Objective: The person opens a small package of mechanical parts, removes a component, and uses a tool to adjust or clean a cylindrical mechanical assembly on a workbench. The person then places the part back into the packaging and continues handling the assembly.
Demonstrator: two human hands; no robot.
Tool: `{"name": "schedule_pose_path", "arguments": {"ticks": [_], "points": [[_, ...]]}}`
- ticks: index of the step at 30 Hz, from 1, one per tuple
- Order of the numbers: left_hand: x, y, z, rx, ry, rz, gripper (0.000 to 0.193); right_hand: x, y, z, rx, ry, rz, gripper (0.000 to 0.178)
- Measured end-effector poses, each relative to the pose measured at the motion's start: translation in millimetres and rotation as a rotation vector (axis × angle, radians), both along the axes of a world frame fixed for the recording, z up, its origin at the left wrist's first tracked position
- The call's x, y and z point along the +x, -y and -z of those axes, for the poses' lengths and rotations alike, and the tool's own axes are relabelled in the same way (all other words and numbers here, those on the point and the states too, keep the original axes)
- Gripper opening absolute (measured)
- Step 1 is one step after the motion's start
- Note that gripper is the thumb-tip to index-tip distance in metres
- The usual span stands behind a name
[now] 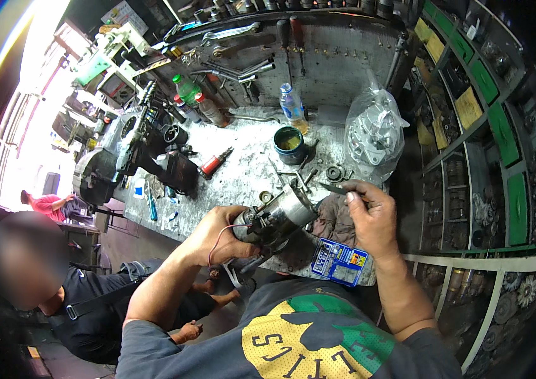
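My left hand (220, 237) is wrapped round a cylindrical metal motor housing (280, 213), tilted over the bench's near edge. A thin red wire (216, 243) loops from the housing past my wrist. In my right hand (372, 218) a thin, dark, flat strip (332, 188) is pinched between thumb and fingers; its kind is unclear. The strip's tip points left, close to the housing's open end. Under the right hand lies a crumpled brown rag (334, 218). A blue-and-yellow blister pack (342, 262) rests at the near edge below it.
Beyond the housing stands a dark cup (289, 146) of greenish contents, with a plastic bottle (292, 107) behind. A clear bag of metal parts (375, 129) sits at right. A red tool (216, 162) lies left. A co-worker (103, 297) is close on my left; shelves (470, 189) line the right.
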State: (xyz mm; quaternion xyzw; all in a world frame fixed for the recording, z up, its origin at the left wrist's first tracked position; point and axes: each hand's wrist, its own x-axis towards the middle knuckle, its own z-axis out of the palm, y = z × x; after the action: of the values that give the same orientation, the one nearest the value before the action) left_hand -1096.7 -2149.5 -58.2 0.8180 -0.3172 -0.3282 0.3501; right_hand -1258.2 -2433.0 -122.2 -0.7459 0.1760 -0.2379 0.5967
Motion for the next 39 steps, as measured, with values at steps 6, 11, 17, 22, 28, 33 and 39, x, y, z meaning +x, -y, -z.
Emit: {"name": "schedule_pose_path", "arguments": {"ticks": [6, 11, 17, 22, 28, 33, 39], "points": [[-11, 3, -15, -0.116, -0.031, -0.118, 0.057, -3, 8, 0, 0.088, 0.014, 0.015, 0.021], [-3, -3, -2, -0.215, -0.114, -0.237, 0.063, 3, 12, 5, 0.082, 0.012, 0.021, 0.021], [-8, -6, 53, -0.252, -0.212, -0.303, 0.056, 10, 14, 16, 0.199, 0.052, 0.072, 0.022], [14, -10, 64, -0.265, -0.089, -0.226, 0.055, 28, 5, 23, 0.373, 0.191, 0.027, 0.024], [45, 16, 72, -0.198, -0.045, -0.187, 0.060, 65, -8, 35, 0.335, 0.197, -0.018, 0.026], [46, 12, 75, -0.230, -0.146, -0.166, 0.063, 79, -14, 48, 0.406, 0.182, -0.030, 0.025], [44, 13, 68, -0.190, -0.233, -0.244, 0.062, 77, -16, 62, 0.456, 0.167, -0.063, 0.025]]}}
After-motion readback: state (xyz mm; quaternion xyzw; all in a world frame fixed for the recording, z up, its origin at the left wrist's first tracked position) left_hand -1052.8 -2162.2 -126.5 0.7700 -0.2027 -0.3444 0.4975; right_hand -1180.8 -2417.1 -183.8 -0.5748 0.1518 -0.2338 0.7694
